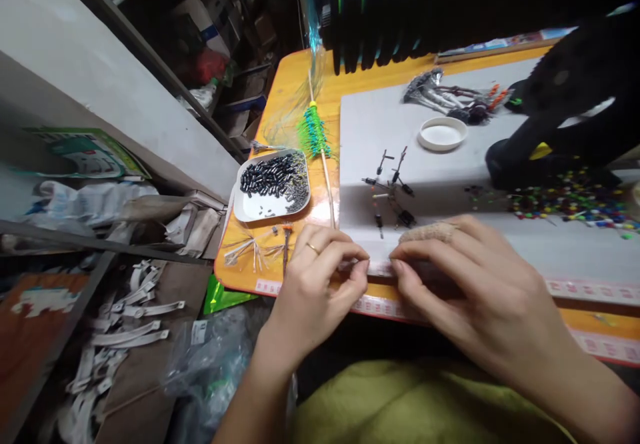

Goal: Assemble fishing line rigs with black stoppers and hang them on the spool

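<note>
**Hands pinch at the mat's near edge**

Left hand (320, 277), a ring on one finger, has its fingertips pressed together at the near edge of the grey mat (500, 164); whatever it pinches is too small to make out. Right hand (470, 284) meets it fingertip to fingertip, pinched the same way, a beige wrap around one finger. Just beyond the fingers lie small black pin parts (393, 191) on the mat. A white tray of black tubes (273, 184) sits left on the orange table (295, 77). A white lid (442, 133) and coloured beads (570, 203) lie further right. Printed strips along the table edge are unreadable.
</note>
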Tool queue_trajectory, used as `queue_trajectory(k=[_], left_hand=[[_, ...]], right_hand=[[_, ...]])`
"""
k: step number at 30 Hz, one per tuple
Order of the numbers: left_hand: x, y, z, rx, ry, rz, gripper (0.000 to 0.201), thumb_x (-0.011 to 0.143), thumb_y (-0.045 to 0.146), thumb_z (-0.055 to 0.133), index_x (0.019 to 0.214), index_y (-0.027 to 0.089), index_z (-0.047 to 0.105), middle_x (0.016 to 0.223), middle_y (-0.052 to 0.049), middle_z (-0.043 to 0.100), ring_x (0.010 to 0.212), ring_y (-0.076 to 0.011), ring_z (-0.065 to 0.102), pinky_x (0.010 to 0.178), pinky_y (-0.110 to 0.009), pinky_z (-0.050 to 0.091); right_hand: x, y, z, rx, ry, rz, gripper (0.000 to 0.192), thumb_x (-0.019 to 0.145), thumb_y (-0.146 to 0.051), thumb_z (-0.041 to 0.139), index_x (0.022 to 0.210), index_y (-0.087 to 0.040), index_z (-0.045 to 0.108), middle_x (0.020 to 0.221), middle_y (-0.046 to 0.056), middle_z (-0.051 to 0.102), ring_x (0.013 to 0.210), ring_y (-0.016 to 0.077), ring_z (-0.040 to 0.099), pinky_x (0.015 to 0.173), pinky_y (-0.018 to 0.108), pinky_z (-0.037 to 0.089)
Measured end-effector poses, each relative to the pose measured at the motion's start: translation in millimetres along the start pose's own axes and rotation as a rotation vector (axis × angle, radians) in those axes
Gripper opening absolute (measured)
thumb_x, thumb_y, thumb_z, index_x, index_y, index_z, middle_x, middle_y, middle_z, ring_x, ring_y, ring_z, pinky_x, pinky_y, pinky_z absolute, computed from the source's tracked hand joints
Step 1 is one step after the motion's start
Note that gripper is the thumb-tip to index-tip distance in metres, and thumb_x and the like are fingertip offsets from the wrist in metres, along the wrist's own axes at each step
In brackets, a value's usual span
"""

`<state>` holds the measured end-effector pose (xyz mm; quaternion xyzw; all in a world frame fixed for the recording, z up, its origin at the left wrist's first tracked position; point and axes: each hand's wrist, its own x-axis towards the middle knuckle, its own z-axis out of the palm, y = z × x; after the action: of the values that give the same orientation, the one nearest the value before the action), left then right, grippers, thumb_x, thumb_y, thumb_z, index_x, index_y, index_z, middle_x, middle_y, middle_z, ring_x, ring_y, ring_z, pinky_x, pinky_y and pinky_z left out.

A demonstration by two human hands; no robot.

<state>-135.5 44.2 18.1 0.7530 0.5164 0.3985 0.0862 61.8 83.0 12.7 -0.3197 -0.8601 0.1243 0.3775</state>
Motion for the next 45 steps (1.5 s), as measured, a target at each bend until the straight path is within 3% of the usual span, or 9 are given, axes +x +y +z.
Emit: queue_trajectory(k=[5,13,29,45], left_hand=[[3.7,-2.1,-1.1,0.024,-0.123,-0.085,0.009,0.088,0.009,0.065,0.089,0.018,0.067,0.100,-0.008,0.064,0.102,-0.0223,0.058,0.091,-0.036,0.050],[13.7,-4.8,-12.7,-0.094,-0.253,-0.154,0.010,0.089,0.010,0.064,0.087,0.019,0.067,0.101,-0.007,0.062,0.104,-0.0219,0.059,0.092,-0.036,0.050],[10.8,-12.4,-7.5,-0.117,-0.172,-0.106,0.012,0.087,0.007,0.065,0.086,0.018,0.066,0.093,-0.005,0.064,0.093,-0.0190,0.059,0.083,-0.031,0.049],[10.2,-11.4,-8.4,-0.132,-0.192,-0.153,0.010,0.087,0.005,0.064,0.087,0.014,0.068,0.093,-0.004,0.062,0.094,-0.0161,0.058,0.085,-0.026,0.045]], right_hand=[[-3.0,3.1,1.2,-0.047,-0.021,0.016,0.011,0.089,-0.016,0.066,0.098,-0.022,0.063,0.091,0.007,0.071,0.083,0.0269,0.057,0.074,0.043,0.042],[-2.3,4.3,1.9,-0.055,-0.062,-0.002,0.012,0.091,-0.019,0.065,0.102,-0.021,0.061,0.092,0.009,0.070,0.083,0.0281,0.055,0.073,0.045,0.041],[-10.8,1.5,-3.8,-0.110,-0.054,0.069,0.014,0.091,-0.012,0.065,0.101,-0.020,0.059,0.092,0.010,0.068,0.085,0.0278,0.054,0.073,0.044,0.037],[-13.3,1.8,-6.6,-0.171,-0.038,0.117,0.008,0.092,-0.013,0.067,0.098,-0.019,0.064,0.090,0.007,0.070,0.084,0.0247,0.058,0.073,0.042,0.041]])
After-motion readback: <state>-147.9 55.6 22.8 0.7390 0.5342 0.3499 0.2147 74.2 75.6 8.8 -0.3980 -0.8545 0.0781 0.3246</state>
